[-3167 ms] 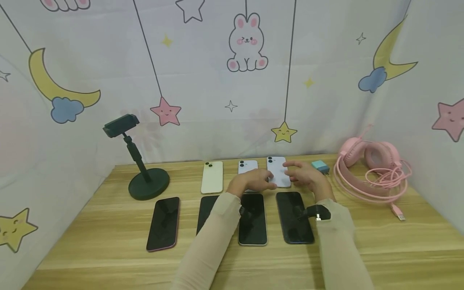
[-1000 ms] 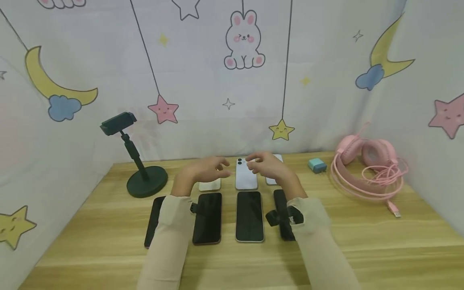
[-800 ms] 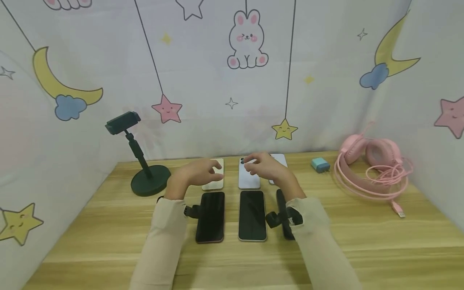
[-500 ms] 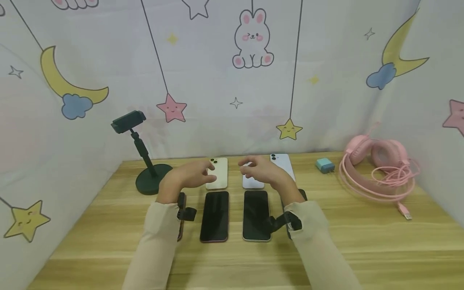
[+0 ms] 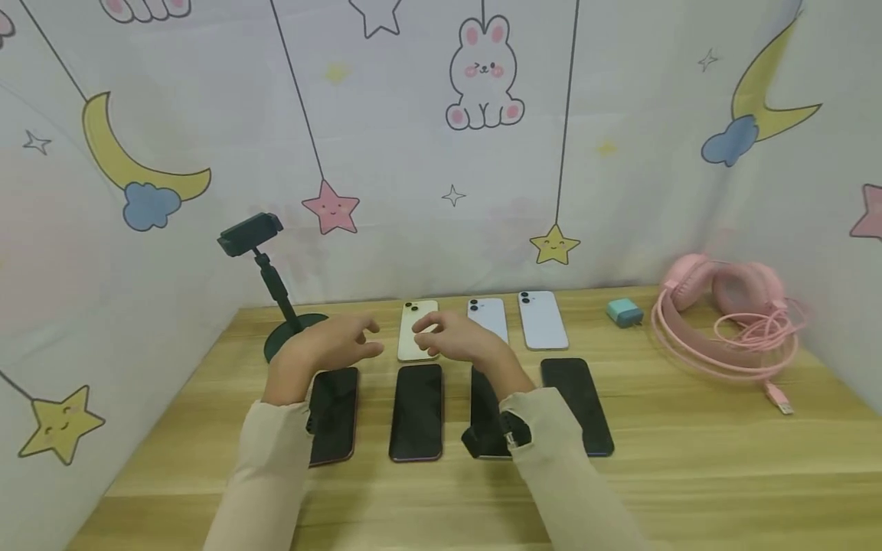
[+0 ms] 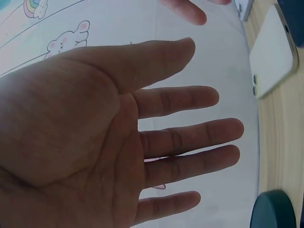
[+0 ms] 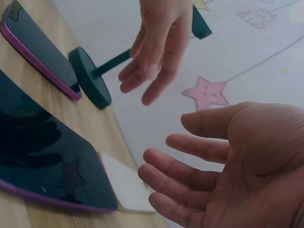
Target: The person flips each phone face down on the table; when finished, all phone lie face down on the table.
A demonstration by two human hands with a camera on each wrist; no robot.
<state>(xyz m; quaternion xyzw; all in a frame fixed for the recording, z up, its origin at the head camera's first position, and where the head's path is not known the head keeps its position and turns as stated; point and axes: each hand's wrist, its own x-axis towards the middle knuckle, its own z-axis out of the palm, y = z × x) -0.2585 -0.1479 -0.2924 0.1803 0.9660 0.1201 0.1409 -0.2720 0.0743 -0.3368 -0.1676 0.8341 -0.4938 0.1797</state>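
Note:
My left hand (image 5: 329, 344) hovers over the leftmost black-screened phone (image 5: 338, 417) and beside the green stand. In the left wrist view its fingers are nearly straight and hold nothing. My right hand (image 5: 455, 337) hangs before the pale yellow phone (image 5: 408, 330), hiding part of it, fingers loosely bent and bare. Both palms face each other, apart. Two pale lavender phones (image 5: 491, 315) (image 5: 543, 321) lie back-up further right. In front lie more dark-screened phones (image 5: 416, 413) (image 5: 577, 398); one phone (image 5: 482, 390) is partly covered by my right wrist.
A dark green phone stand (image 5: 276, 291) rises at the back left. A teal plug adapter (image 5: 625, 312) and pink headphones (image 5: 730, 321) with a coiled cable sit at the back right. A patterned white cloth (image 5: 413, 153) hangs behind the wooden table (image 5: 689, 474).
Both hands have moved left, from around the rightmost lavender phone to the left phones. The head view has shifted slightly. The phones appear to keep their places on the table.

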